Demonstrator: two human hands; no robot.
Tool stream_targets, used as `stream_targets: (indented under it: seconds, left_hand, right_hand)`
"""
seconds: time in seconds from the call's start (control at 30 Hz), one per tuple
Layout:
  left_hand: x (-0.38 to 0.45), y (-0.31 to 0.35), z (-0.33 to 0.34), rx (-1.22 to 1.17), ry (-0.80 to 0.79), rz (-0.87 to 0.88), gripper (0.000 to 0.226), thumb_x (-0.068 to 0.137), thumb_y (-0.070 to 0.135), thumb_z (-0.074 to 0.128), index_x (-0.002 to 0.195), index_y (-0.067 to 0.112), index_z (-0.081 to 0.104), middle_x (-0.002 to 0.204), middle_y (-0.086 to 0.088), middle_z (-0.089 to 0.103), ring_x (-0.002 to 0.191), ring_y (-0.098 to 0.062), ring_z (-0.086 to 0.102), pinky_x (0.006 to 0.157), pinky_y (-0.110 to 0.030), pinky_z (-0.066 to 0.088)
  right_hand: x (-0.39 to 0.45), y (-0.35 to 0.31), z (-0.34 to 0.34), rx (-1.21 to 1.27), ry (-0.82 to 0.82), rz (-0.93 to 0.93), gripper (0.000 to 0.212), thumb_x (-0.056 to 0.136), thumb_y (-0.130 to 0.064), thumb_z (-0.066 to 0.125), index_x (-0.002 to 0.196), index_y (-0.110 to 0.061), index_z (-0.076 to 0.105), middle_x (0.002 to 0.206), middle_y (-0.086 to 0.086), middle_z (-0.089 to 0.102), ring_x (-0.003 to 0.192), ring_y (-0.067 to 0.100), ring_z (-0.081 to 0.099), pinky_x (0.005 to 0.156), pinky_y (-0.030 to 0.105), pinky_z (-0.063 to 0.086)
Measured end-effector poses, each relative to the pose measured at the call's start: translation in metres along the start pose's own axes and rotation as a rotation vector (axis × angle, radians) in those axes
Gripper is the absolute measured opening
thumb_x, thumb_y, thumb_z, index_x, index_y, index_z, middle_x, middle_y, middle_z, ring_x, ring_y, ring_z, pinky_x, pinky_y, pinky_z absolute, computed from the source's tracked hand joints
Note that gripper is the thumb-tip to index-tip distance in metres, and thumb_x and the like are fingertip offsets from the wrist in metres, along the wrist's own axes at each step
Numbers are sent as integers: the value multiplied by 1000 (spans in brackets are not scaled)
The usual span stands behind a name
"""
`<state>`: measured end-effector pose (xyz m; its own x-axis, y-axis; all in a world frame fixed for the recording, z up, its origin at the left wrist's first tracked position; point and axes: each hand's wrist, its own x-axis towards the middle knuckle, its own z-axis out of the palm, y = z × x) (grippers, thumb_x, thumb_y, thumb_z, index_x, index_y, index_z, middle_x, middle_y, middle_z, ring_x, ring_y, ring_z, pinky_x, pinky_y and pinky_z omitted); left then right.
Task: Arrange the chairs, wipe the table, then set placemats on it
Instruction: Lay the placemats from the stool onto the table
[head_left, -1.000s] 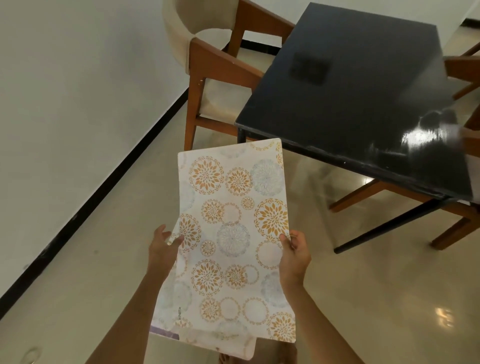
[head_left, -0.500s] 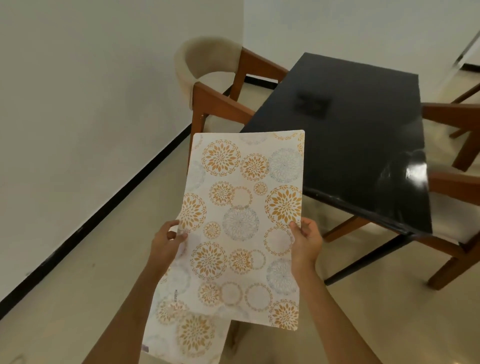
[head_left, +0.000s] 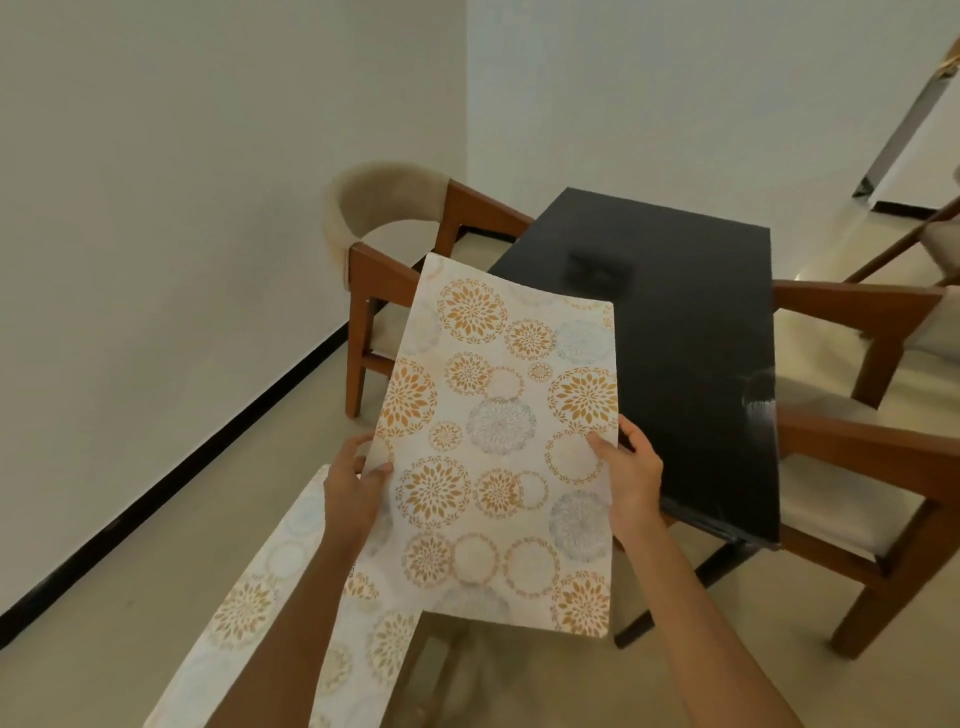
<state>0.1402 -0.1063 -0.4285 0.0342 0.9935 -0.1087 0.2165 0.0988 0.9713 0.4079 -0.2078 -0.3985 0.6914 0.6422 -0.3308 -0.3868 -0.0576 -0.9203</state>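
Placemat step in hand: both grips pinch one placemat above the worktop's near corner.

My left hand and right hand clasp the top placemat by its side edges; a second placemat hangs below. Next, I judge: lay it flat on the dark worktop, between the chairs.

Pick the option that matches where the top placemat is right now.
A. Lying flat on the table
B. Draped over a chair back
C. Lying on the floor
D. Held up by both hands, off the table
D: the left hand and right hand pinch the side edges of the placemat, held in the air before the bare black table.
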Motion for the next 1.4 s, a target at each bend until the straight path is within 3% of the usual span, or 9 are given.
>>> stream_targets:
  seconds: [0.2,0.43,0.57,0.7,0.87,1.13,1.23,1.33,1.4]
  left_hand:
    - [39,27,56,-14,20,49,34,90,3,55,113,28,55,114,2,64,101,-20,62,88,-47,53]
    - [121,54,127,-58,-26,69,34,92,4,54,119,25,54,99,-3,68,88,-20,67,73,-35,57]
    - [172,74,161,-99,-11,52,33,90,1,54,117,22,54,95,-2,68,87,-24,68,78,-44,57]
    - [216,103,196,-15,-6,99,37,88,0,53,113,27,55,98,9,63,94,-18,62,84,-39,51]
    - [261,122,240,54,-59,120,39,88,1,53,113,31,53,104,2,64,97,-20,62,85,-47,52]
    - [342,159,315,115,-344,-55,41,92,0,53,128,20,51,111,-11,62,92,-27,64,79,-43,56]
    - [364,169,336,133,-357,-111,38,92,0,53,122,23,51,109,-13,62,91,-29,64,73,-41,56]
    - [392,169,354,188,-345,-153,38,91,1,54,123,20,54,118,-12,59,101,-29,61,84,-46,54]
    - [406,165,367,186,-314,-224,33,90,3,57,120,16,57,113,-11,61,98,-27,63,78,-44,57]
  right_hand:
    - [50,-32,-17,-91,-139,49,72,79,15,62,138,-22,45,108,6,67,99,24,66,84,48,54]
    - [140,-66,-12,-252,-78,-2,42,85,5,64,123,-11,55,109,10,68,95,24,67,88,50,53]
    - [181,-87,-9,-214,-89,110,25,86,5,60,103,-14,61,104,13,69,93,30,69,87,52,54]
    - [213,-106,-9,-230,-210,257,39,86,10,51,117,-13,54,112,16,66,99,34,67,89,54,53]
    - [250,-123,-28,-156,-357,385,45,87,13,51,114,-23,54,114,15,68,104,36,66,86,57,53]
    - [341,-138,-33,-222,-124,287,51,91,10,49,135,-17,47,113,15,66,96,33,69,72,52,58]
    - [378,-148,-27,-236,-64,278,54,91,10,49,137,-19,46,115,13,64,98,32,67,72,51,59]
    - [411,-160,-15,-215,-18,266,57,91,10,51,139,-20,45,117,12,63,97,31,66,75,50,58]
    - [434,-164,-8,-201,10,260,57,91,10,51,139,-20,44,119,12,62,98,30,66,79,51,57]
